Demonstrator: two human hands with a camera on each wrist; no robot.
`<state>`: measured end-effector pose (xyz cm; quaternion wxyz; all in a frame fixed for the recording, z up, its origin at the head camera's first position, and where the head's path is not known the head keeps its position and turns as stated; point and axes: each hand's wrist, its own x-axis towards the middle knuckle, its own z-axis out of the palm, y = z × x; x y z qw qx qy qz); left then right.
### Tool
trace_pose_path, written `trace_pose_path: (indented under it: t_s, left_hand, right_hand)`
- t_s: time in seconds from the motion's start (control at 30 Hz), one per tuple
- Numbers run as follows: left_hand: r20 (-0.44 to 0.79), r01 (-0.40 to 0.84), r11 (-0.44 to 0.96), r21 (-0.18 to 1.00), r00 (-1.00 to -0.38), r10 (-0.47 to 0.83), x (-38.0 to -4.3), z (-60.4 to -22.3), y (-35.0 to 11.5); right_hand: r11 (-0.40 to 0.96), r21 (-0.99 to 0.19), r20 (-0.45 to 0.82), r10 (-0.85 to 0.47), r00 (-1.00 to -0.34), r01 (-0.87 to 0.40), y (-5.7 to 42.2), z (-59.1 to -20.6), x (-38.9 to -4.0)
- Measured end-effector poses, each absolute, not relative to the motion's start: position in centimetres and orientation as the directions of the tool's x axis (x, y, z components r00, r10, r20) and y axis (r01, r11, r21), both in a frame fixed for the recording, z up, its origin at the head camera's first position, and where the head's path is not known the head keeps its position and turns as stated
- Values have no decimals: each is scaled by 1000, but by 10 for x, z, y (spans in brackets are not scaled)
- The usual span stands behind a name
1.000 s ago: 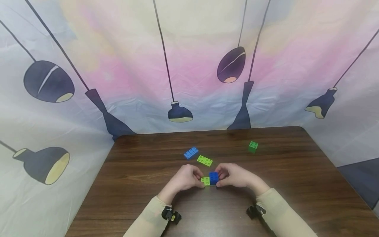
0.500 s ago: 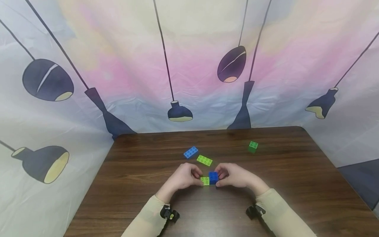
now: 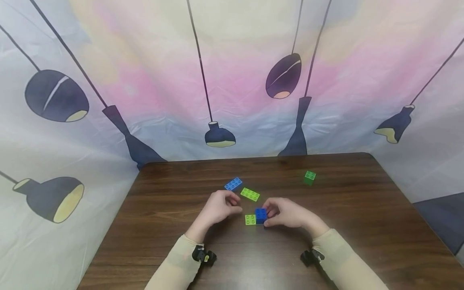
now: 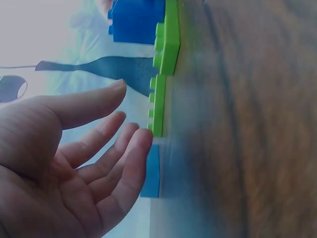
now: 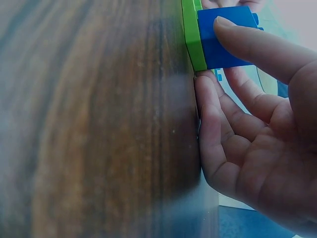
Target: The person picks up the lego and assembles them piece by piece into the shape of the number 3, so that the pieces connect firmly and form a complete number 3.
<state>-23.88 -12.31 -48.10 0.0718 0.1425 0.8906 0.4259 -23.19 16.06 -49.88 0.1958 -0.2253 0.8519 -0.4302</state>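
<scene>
In the head view a square dark blue brick (image 3: 261, 215) sits on the right end of a flat lime green brick (image 3: 250, 219), whose studs show on the left. My right hand (image 3: 288, 213) pinches this pair from the right, the thumb on the blue brick's near side in the right wrist view; its other fingers are partly hidden. My left hand (image 3: 220, 207) hovers to the left of the pair, touching nothing, its fingers loosely bent. In the left wrist view a gap separates that hand from the stacked blue brick (image 4: 138, 21).
Behind the hands lie a second flat lime brick (image 3: 250, 194) and a flat light blue brick (image 3: 233, 184). Farther back on the right stands a green square brick (image 3: 309, 177). The wooden table (image 3: 174, 193) meets a printed cloth (image 3: 246, 80) at its far edge.
My left hand has come off the lower lime brick and moved left and away from me. The right hand keeps its grip, and the stacked pair stays in place.
</scene>
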Motion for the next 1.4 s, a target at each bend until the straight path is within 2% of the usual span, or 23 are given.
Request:
trace_pose_path:
  t_s: [0.57,1.1,1.4]
  left_hand:
    - [141,186,580,793,-982,123,-253,-481,-133]
    - [168,193,587,786,-981,97,-263,-488,-134]
    - [133,161,598,785,-987,90,-269,-488,-131]
  right_hand:
    - [531,-819,-133,-545,-828,-219,164,-502,-233]
    - [524,-818,-117,-556,-823,-238,164,-501,-233]
    - [530,-815,-125,-554,-823,-233,161,-500,-231]
